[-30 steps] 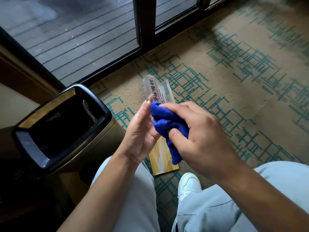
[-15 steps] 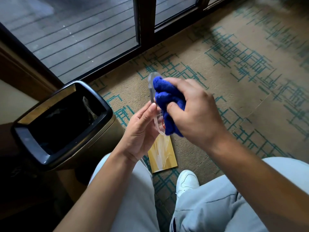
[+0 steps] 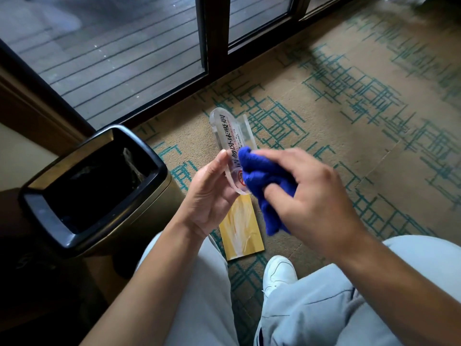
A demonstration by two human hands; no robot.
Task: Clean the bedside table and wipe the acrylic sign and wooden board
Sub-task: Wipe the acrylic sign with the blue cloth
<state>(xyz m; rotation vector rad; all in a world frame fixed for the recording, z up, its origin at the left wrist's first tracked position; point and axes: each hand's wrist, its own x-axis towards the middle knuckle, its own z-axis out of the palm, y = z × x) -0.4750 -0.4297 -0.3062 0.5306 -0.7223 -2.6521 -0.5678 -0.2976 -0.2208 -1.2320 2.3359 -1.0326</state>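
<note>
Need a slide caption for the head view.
Left hand holds acrylic sign; right hand wipes it with blue cloth.

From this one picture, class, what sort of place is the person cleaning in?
Probably a hotel guest room. A patterned carpet runs to a sliding glass door onto decking, a lined bin stands nearby, and the acrylic sign being wiped bears a no-smoking symbol.
</note>
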